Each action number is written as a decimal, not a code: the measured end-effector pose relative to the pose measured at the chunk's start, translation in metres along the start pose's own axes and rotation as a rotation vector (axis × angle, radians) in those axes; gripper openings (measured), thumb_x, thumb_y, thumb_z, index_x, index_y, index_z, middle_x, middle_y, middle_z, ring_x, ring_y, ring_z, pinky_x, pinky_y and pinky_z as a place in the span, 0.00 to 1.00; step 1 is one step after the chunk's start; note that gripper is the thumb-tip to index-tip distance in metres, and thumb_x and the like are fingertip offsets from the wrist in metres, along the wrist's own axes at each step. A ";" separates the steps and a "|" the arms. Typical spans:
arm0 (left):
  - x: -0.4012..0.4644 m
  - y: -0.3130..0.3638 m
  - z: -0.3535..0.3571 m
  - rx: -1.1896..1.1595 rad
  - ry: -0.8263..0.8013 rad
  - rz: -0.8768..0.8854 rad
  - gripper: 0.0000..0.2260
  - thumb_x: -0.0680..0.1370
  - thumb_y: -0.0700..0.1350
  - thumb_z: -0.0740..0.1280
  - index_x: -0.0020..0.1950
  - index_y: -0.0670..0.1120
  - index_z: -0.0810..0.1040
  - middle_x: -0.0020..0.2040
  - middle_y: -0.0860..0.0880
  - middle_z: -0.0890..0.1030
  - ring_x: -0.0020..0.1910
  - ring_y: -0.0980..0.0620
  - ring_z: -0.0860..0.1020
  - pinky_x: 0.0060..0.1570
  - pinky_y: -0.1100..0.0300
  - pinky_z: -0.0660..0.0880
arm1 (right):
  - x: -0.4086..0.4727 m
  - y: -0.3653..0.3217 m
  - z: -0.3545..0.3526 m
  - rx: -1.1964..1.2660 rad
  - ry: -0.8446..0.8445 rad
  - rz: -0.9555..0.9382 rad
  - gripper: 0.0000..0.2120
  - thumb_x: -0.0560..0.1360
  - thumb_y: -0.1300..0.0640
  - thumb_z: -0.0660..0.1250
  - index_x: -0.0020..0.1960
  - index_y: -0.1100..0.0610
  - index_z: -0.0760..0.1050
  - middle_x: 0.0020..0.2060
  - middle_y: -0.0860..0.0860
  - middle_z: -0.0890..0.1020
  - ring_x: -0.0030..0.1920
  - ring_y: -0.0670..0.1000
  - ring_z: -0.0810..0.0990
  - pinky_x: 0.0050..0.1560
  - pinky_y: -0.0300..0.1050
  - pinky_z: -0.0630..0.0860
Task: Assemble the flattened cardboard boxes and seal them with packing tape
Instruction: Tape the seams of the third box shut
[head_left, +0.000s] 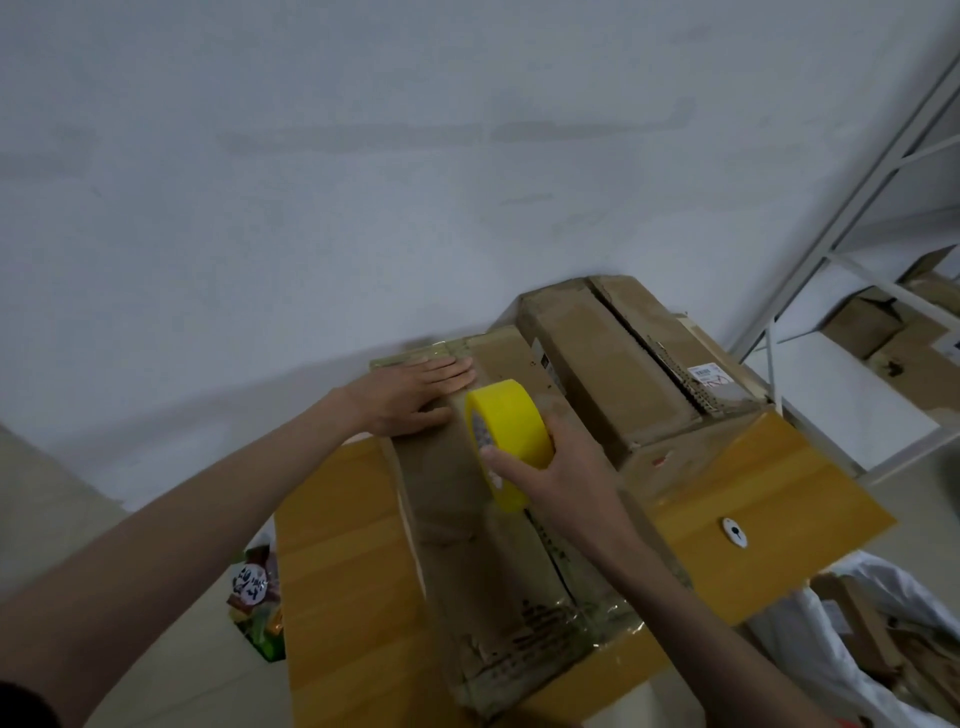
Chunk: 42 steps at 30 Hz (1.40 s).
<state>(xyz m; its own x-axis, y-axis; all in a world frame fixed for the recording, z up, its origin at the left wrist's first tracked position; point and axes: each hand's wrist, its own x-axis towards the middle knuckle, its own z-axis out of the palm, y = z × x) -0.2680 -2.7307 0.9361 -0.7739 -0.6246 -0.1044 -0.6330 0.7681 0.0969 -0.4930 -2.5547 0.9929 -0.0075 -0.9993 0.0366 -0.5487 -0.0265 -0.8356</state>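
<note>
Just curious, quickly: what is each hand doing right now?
Left hand: open, fingers flat, pressing on the cardboard box.
Right hand: gripping the yellow tape roll.

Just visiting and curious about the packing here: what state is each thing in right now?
Left hand: flat, pressing the near box.
Right hand: gripping the tape roll.
Yellow tape roll: upright on the near box.
Near cardboard box: flaps closed, being taped.
Far cardboard box: flaps closed, seam gaping.

left hand (415, 397) – flat, fingers straight, pressing | right hand (558, 462) – grip curled, forearm extended
</note>
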 end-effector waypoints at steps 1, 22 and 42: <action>0.001 0.001 0.000 0.002 -0.017 -0.007 0.28 0.85 0.57 0.50 0.82 0.52 0.44 0.82 0.54 0.41 0.80 0.58 0.40 0.78 0.60 0.40 | -0.003 0.000 -0.006 -0.018 0.016 -0.021 0.24 0.68 0.33 0.71 0.44 0.54 0.75 0.31 0.47 0.71 0.29 0.42 0.71 0.28 0.37 0.69; -0.025 0.068 0.021 0.024 0.002 0.126 0.31 0.83 0.62 0.51 0.82 0.52 0.46 0.81 0.53 0.42 0.80 0.56 0.38 0.78 0.56 0.38 | -0.018 0.007 -0.019 0.022 -0.074 0.088 0.27 0.64 0.28 0.70 0.53 0.45 0.74 0.46 0.46 0.80 0.44 0.45 0.80 0.39 0.47 0.78; -0.014 0.061 0.018 0.019 -0.047 0.111 0.33 0.82 0.67 0.46 0.81 0.55 0.37 0.81 0.57 0.36 0.78 0.61 0.36 0.79 0.47 0.40 | -0.054 0.010 -0.046 -0.025 -0.050 0.125 0.22 0.69 0.34 0.73 0.47 0.53 0.78 0.41 0.53 0.82 0.41 0.52 0.82 0.43 0.61 0.80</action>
<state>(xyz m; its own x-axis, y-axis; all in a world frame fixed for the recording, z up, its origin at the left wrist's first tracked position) -0.2954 -2.6729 0.9260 -0.8369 -0.5290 -0.1403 -0.5430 0.8348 0.0914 -0.5368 -2.4995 1.0081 -0.0357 -0.9949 -0.0943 -0.5668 0.0979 -0.8180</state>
